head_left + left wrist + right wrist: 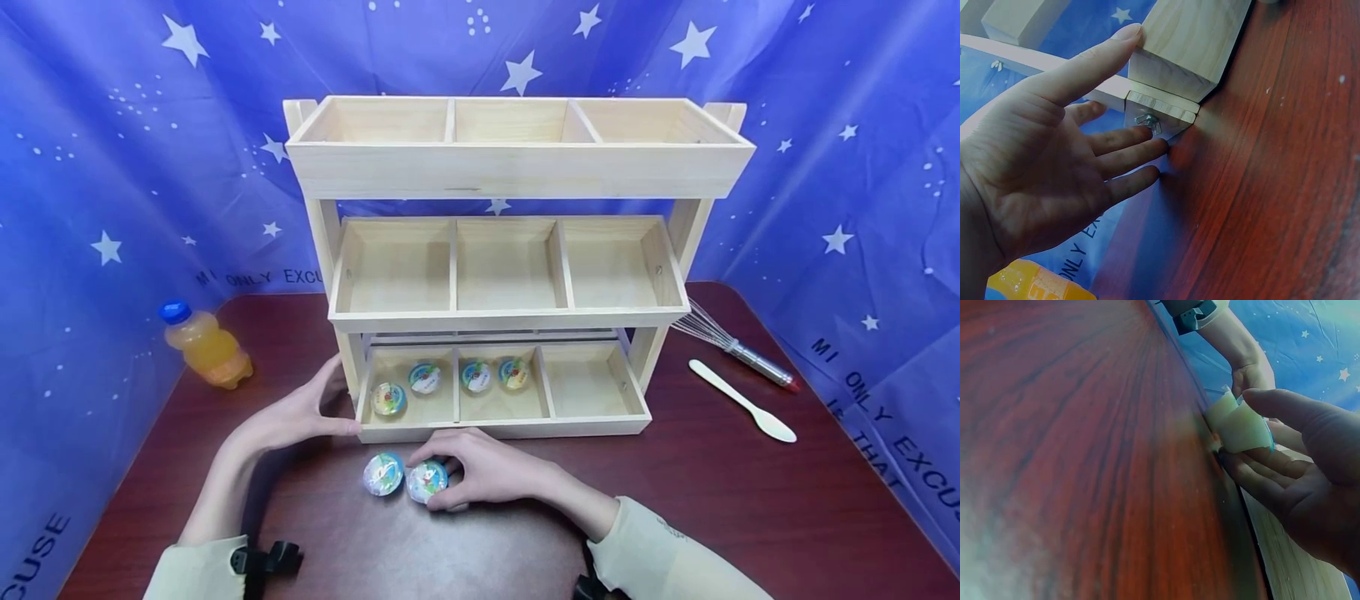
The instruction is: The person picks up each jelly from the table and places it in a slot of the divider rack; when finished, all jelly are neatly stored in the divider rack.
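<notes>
Held cup (427, 482): small, round, pale-sided, printed lid facing up, pinched between thumb and fingers of the right grip (483, 467).
Second cup (383, 474): lid up, on the tabletop (390, 550), just left of the held one.
Wooden rack (517, 173): pale, three-tiered, upright, left grip (300, 410) at its lower left corner.
Shelved cups (425, 378): four, lids up, two each in the bottom left and middle compartments.

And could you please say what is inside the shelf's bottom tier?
Four small cups: two in the left compartment, two in the middle one. The floor beneath them is covered.
</notes>
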{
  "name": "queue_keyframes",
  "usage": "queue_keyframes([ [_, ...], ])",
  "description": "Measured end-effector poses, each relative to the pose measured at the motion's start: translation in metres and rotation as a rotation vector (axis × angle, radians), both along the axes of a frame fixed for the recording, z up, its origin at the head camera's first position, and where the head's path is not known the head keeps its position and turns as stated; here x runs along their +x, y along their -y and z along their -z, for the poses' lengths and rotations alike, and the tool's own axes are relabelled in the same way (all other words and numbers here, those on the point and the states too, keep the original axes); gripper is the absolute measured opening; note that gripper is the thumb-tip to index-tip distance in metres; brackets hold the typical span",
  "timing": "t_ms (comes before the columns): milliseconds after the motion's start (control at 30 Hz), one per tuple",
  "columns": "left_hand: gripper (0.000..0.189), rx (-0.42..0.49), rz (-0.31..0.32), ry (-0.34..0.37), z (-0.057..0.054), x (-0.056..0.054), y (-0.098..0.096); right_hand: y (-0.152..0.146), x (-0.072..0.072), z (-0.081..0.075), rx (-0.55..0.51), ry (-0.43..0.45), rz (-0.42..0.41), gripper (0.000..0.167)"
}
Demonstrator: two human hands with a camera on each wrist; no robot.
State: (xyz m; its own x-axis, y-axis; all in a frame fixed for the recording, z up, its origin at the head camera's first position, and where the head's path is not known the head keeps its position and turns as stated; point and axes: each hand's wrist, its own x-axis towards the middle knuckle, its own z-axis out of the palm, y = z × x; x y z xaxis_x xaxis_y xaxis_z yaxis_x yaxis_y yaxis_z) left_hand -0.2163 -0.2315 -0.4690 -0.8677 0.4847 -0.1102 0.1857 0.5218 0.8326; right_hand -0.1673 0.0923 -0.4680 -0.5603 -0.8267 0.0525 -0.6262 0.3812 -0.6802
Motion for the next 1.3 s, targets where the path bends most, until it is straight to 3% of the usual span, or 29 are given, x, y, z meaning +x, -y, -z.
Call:
queue_keyframes([
  [633, 0.117, 0.006, 0.002, 0.004, 0.0, 0.0, 0.0, -0.033, -0.003, -0.016, -0.005, 0.004, -0.01, 0.047],
  [967, 0.117, 0.017, 0.011, 0.001, 0.001, -0.002, -0.001, -0.06, -0.006, -0.026, -0.078, 0.03, 0.019, 0.046],
  [1300, 0.117, 0.015, 0.01, -0.007, 0.001, -0.001, 0.0, -0.087, -0.011, -0.042, -0.227, 0.151, 0.169, 0.047],
])
